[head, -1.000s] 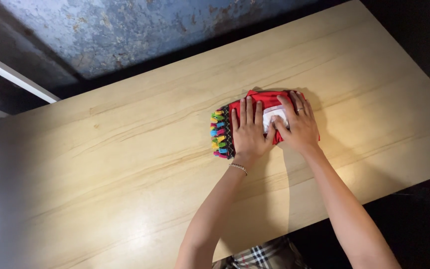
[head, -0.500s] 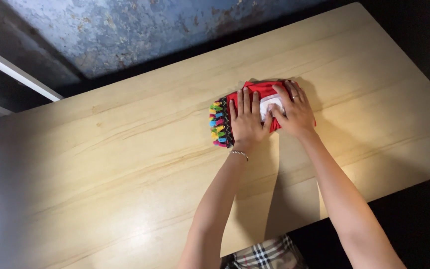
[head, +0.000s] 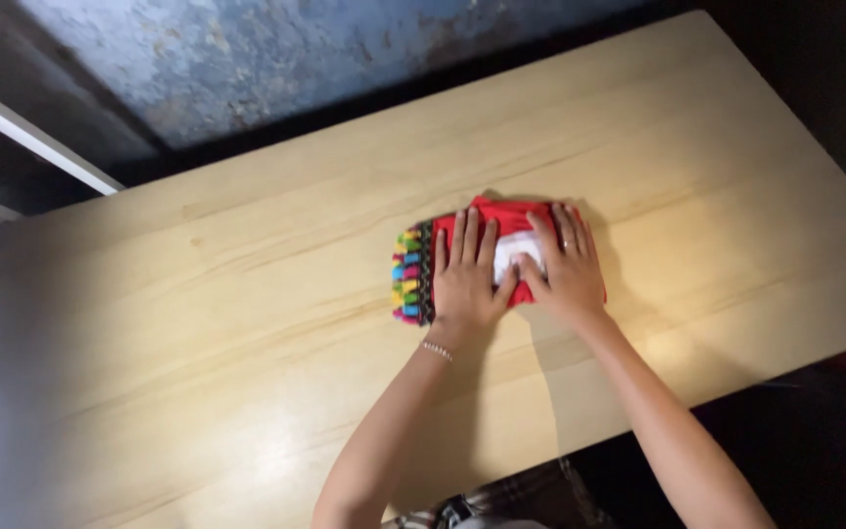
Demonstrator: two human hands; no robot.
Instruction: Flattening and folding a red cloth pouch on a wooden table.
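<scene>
Lying under both hands (head: 516,274): folded red cloth (head: 506,217)

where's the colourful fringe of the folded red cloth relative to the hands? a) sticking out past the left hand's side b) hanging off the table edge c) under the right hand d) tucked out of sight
a: the multicoloured fringe shows at the edge of the folded red cloth beyond the left hand, while the right hand presses the other end, all on the wooden table.

Hands (head: 516,276) lie on cloth (head: 501,217) (mid-table (head: 247,323)).
</scene>
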